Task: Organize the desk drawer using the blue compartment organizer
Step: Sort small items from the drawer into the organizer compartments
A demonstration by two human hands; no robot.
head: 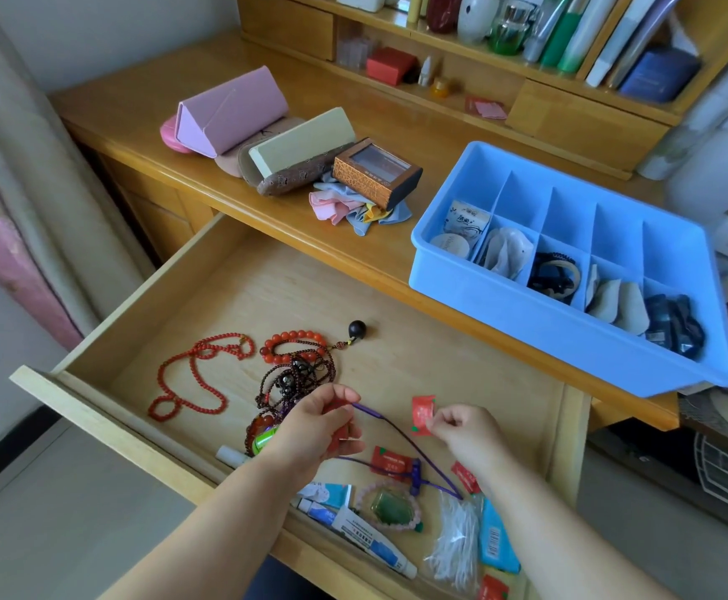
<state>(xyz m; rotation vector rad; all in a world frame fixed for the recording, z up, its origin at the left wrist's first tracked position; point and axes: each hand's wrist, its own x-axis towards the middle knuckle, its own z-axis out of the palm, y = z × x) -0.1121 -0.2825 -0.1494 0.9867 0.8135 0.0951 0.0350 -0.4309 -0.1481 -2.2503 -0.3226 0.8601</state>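
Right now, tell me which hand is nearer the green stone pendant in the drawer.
Right. The right hand is just above and right of the pendant; the left hand sits farther off, up and left.

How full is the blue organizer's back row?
Empty: the blue organizer on the desk shows bare blue floors in its back compartments, while every front compartment holds items.

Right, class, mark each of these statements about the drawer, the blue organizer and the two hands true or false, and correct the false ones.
1. The blue organizer sits inside the drawer. False: it stands on the desk top.
2. The right hand pinches a red packet. True.
3. The organizer's back compartments look empty. True.
4. The left hand is open and idle. False: it holds small red things, with a purple cord running from it.
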